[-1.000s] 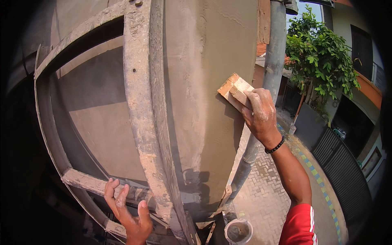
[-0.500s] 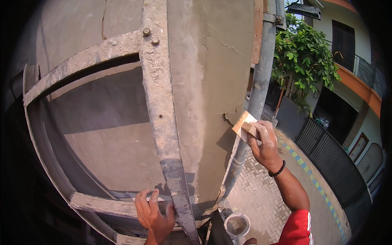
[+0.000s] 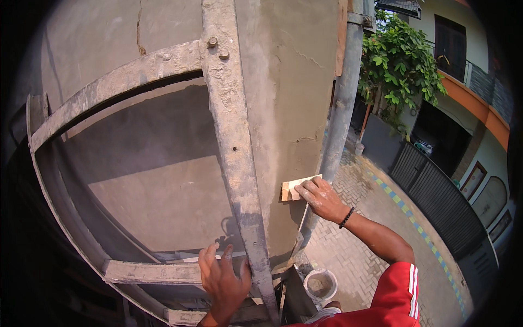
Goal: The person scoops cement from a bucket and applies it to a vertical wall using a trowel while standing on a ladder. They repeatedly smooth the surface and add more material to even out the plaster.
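Observation:
My right hand (image 3: 321,199) grips a small wooden float (image 3: 291,188) with a block handle, held level against the damp plaster strip (image 3: 294,109) at the wall's right edge. My left hand (image 3: 223,275) has its fingers spread and slightly curled at the lower bar (image 3: 152,272) of a cement-crusted metal scaffold frame, beside its upright post (image 3: 220,98). Whether it bears on the metal is hard to tell. Hairline cracks show in the plaster above the float.
A metal pipe (image 3: 343,92) runs down beside the wall's edge. Below are a bucket (image 3: 318,272) holding grey material and a paved lane (image 3: 348,240). Across the lane are a leafy tree (image 3: 392,65), a dark sliding gate (image 3: 436,196) and a house with an orange ledge (image 3: 474,98).
My right hand has brought the float down and leftward and turned it to lie flatter. My left hand has shifted right along the lower bar, and the view has moved with my head.

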The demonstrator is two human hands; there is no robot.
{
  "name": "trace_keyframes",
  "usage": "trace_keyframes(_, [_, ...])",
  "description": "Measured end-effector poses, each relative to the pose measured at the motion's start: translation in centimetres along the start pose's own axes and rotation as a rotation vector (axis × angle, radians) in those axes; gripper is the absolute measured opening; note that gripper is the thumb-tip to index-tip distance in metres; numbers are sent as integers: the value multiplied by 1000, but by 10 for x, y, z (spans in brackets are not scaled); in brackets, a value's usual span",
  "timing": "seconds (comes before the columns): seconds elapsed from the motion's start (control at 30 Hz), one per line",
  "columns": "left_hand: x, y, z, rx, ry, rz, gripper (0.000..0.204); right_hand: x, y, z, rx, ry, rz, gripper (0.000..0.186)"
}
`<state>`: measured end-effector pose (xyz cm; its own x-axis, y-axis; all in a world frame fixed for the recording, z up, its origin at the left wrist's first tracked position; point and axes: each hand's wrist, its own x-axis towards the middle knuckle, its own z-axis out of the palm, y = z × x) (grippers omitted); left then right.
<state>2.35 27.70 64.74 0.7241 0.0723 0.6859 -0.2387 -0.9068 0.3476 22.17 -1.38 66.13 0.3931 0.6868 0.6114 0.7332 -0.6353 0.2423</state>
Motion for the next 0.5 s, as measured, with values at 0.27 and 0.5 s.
trace_keyframes(0.27, [-2, -3, -2, 41, 6, 22, 50, 81, 22, -109, -36, 314, 149, 36])
trace_keyframes(0.5, [-4, 0, 1, 28, -3, 21, 47, 32, 3, -31, 4, 63, 51, 38])
